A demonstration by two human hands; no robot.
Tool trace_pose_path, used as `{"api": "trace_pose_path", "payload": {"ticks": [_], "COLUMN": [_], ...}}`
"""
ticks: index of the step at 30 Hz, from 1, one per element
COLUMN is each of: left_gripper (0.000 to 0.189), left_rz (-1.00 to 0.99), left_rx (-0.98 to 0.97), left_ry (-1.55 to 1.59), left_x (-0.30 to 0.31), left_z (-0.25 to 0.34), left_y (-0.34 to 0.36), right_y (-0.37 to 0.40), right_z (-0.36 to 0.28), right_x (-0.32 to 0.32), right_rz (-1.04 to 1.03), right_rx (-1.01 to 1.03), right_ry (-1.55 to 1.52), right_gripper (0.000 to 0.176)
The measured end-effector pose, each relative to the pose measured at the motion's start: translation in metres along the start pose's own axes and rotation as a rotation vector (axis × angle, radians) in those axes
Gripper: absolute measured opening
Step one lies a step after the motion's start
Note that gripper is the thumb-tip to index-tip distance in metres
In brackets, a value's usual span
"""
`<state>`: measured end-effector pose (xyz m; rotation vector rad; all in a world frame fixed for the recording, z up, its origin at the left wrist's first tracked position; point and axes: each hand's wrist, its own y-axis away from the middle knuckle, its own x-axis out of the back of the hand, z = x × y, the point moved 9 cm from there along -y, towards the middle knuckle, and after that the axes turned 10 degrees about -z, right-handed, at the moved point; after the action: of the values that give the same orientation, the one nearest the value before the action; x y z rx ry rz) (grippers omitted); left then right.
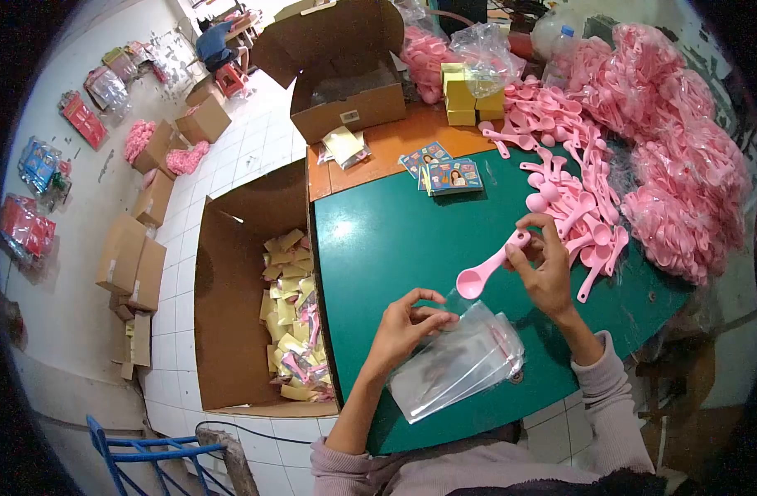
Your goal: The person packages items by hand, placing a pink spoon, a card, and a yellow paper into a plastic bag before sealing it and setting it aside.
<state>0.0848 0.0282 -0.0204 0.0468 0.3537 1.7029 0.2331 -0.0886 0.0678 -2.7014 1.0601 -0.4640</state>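
Observation:
My right hand (544,266) pinches the handle end of a pink measuring spoon (477,278), whose bowl points down and left. Under that bowl, my left hand (407,329) has its fingers closed on the edge of a clear plastic bag (461,307). Below lies a fanned stack of clear plastic bags (453,368) on the green tabletop (378,240). A heap of loose pink spoons (573,194) spreads beyond my right hand. Printed cards (454,176) with a picture lie in a small pile at the far edge of the green surface.
An open cardboard box (246,289) at the left holds yellow-carded packets (296,322). Bulging bags of pink spoons (684,165) fill the right side. Yellow card stacks (459,97) and another open box (345,107) stand at the back. A person (217,45) sits far off.

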Motion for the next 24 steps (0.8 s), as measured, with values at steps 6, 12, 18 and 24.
{"api": "trace_pose_path", "payload": {"ticks": [6,12,18,24], "left_gripper": [0.032,0.036,0.031,0.037], "left_rz": [0.055,0.065,-0.061,-0.149], "left_rx": [-0.058,-0.085,-0.1,0.009], "left_ry": [0.048,0.093,-0.163,0.037], "left_x": [0.007,0.006,-0.004,-0.01], "left_z": [0.005,0.006,0.007,0.014], "left_y": [0.0,-0.002,-0.003,0.006], "right_y": [0.005,0.006,0.008,0.005], "right_z": [-0.012,-0.014,0.006,0.004], "right_x": [-0.022,-0.035,-0.04,-0.044], "right_rz": [-0.179,-0.349,-0.304,-0.32], "right_rx": [0.108,0.145,-0.059,-0.068], "right_ry": [0.109,0.186,-0.034,-0.062], "right_gripper": [0.027,0.024,0.021,0.025]}}
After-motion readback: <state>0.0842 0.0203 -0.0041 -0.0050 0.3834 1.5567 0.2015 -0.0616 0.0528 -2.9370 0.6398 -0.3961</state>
